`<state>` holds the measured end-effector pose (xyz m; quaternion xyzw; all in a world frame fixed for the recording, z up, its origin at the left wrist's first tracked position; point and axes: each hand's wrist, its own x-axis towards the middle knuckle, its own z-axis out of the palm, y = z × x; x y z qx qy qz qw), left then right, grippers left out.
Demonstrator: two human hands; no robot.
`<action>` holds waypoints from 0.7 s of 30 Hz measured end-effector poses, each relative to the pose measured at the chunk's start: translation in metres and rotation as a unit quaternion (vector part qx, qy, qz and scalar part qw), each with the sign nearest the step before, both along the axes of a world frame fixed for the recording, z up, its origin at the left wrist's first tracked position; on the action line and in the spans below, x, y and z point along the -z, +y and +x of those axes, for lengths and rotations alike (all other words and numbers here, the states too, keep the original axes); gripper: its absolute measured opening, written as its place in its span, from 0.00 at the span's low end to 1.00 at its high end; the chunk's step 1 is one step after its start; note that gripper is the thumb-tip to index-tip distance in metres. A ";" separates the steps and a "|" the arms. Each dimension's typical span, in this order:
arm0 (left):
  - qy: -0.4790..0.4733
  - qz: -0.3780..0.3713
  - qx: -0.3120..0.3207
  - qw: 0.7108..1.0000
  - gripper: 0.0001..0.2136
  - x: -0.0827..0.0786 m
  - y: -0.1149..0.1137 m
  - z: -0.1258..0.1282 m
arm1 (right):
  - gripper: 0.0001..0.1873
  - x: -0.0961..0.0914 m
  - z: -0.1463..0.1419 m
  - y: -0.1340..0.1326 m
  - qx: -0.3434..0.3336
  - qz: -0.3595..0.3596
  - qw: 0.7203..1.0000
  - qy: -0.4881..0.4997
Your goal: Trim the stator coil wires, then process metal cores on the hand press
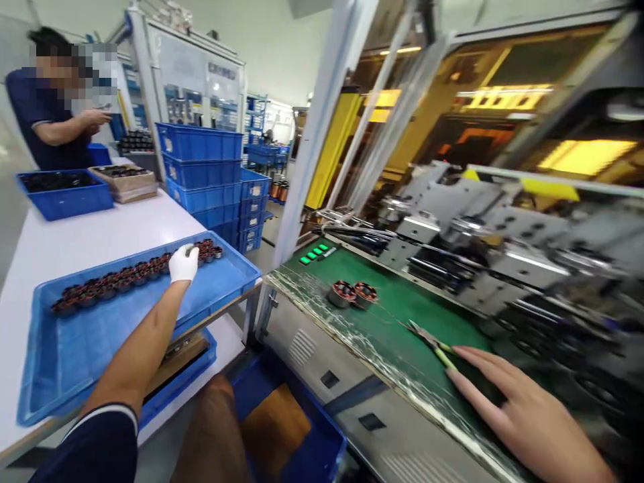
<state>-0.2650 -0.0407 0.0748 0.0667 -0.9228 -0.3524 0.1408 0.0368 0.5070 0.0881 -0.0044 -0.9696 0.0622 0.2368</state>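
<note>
Green surface [407,295] before machinery [508,258] at right, white surface [111,235] at left. Near two wound cores [343,295] on the green, pliers [430,341]: probably light and stiff, best taken by the handles. Tips toward the cores, long axis slanting back to the bare right hand [523,409]; thumb and forefinger parted at the handle ends, cannot tell how firmly closed. In a blue tray [65,376], a row of cores [123,280], likely dense and rigid, windings easily nicked: take by the outer rim. Row along the tray's length; gloved left hand [184,263] half curled over it, cannot tell whether grasping one.
</note>
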 end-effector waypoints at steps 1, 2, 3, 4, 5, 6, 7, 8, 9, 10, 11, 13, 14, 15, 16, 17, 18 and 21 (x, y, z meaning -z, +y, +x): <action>0.026 0.001 0.035 0.999 0.20 -0.015 0.019 0.009 | 0.32 -0.003 0.000 -0.004 0.001 -0.002 1.000 -0.002; 0.047 0.002 0.080 0.996 0.21 -0.029 0.041 0.019 | 0.32 -0.006 -0.001 -0.007 0.000 -0.006 1.000 -0.005; 0.062 -0.001 0.139 0.988 0.23 -0.043 0.065 0.032 | 0.32 -0.008 -0.002 -0.010 0.002 -0.011 1.000 -0.007; 0.072 -0.010 0.204 0.976 0.27 -0.055 0.090 0.045 | 0.33 -0.010 -0.003 -0.012 0.005 -0.017 1.000 -0.007; 0.077 -0.024 0.278 0.957 0.32 -0.065 0.116 0.057 | 0.33 -0.011 -0.003 -0.014 0.009 -0.023 1.000 -0.009; 0.079 -0.052 0.377 0.921 0.38 -0.074 0.140 0.068 | 0.33 -0.012 -0.003 -0.016 0.010 -0.028 1.000 -0.009; 0.069 -0.079 0.452 0.886 0.42 -0.082 0.163 0.076 | 0.32 -0.012 -0.003 -0.017 0.010 -0.031 0.999 -0.007; 0.048 -0.100 0.508 0.854 0.46 -0.088 0.184 0.082 | 0.32 -0.012 -0.003 -0.018 0.010 -0.033 0.999 -0.005; 0.027 -0.117 0.547 0.829 0.47 -0.092 0.201 0.085 | 0.31 -0.012 -0.002 -0.020 0.009 -0.032 0.999 -0.004; 0.008 -0.125 0.564 0.816 0.47 -0.095 0.215 0.085 | 0.31 -0.012 -0.002 -0.021 0.009 -0.031 0.999 -0.004; -0.005 -0.129 0.570 0.812 0.44 -0.097 0.225 0.085 | 0.31 -0.012 -0.002 -0.022 0.008 -0.029 1.000 -0.004; -0.002 -0.128 0.562 0.817 0.35 -0.098 0.234 0.084 | 0.30 -0.012 -0.003 -0.022 0.004 -0.027 1.000 0.000; 0.010 -0.126 0.553 0.824 0.30 -0.098 0.233 0.087 | 0.30 -0.012 -0.003 -0.021 0.003 -0.026 1.000 0.003; 0.024 -0.121 0.543 0.831 0.27 -0.098 0.230 0.091 | 0.29 -0.013 -0.004 -0.021 0.001 -0.026 1.000 0.006; 0.040 -0.114 0.532 0.838 0.24 -0.097 0.224 0.099 | 0.30 -0.014 -0.004 -0.020 0.002 -0.027 1.000 0.010; 0.057 -0.106 0.522 0.844 0.23 -0.097 0.217 0.109 | 0.31 -0.016 -0.004 -0.020 0.003 -0.028 0.999 0.020; 0.072 -0.098 0.513 0.850 0.23 -0.097 0.208 0.123 | 0.32 -0.020 -0.003 -0.022 0.000 -0.028 0.999 0.039; 0.124 -0.062 0.508 0.850 0.22 -0.096 0.182 0.174 | 0.32 -0.042 0.007 -0.046 -0.027 -0.055 0.989 0.138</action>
